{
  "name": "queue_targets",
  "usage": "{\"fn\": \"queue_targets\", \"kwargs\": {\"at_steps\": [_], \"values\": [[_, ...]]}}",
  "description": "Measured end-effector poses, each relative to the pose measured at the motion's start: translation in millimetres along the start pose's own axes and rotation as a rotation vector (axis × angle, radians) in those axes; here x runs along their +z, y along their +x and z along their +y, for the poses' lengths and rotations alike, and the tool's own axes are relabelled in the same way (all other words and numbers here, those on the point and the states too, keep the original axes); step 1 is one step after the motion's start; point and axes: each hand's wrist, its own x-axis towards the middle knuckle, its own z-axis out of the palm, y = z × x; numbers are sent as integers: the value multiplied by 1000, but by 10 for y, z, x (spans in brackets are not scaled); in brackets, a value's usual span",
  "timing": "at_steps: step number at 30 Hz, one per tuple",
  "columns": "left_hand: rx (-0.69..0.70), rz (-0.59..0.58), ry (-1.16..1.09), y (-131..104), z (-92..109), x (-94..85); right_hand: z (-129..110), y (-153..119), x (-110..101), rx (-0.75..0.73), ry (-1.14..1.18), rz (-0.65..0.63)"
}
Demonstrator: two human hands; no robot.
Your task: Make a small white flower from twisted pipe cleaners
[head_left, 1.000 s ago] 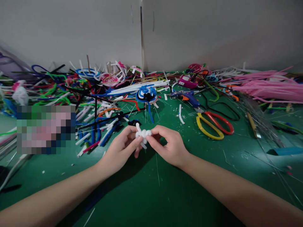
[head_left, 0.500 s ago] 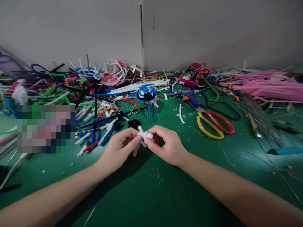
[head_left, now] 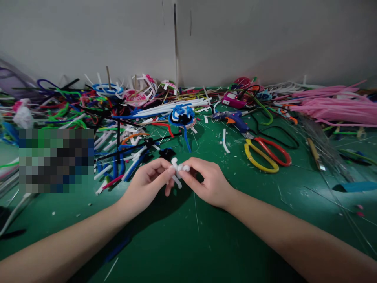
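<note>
A small twisted white pipe cleaner is pinched between my two hands above the green table. My left hand grips its left part between thumb and fingers. From the other side, my right hand pinches the bunched, curled part. One short end sticks up and another points down between the hands. The fingertips cover some of the twist. Just behind the hands lies a small black fuzzy piece, and further back sits a blue, white and black coiled pipe-cleaner figure.
Scissors with yellow and red handles lie to the right, near a blue glue gun. Cut pipe-cleaner pieces crowd the left. A pink pipe-cleaner bundle lies at the right back, before a grey wall.
The white pipe cleaner has turned slightly in my fingers: its upper end now bends, and more of its lower end shows. Both hands stay in nearly the same place.
</note>
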Motion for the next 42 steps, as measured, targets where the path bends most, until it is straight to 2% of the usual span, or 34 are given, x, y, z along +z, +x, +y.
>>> {"fn": "queue_targets", "kwargs": {"at_steps": [10, 18, 23, 42], "values": [[-15, -28, -126, 21, -50, -25, -4, 8, -4, -6, -12, -10], [-52, 37, -167, 38, -62, -51, 3, 13, -8, 13, -25, -93], [-33, -17, -204, 35, -62, -42, 5, 10, -8, 7, -32, -94], [-26, -54, -49, 32, 28, 8, -10, 17, -23, 87, 124, -73]]}}
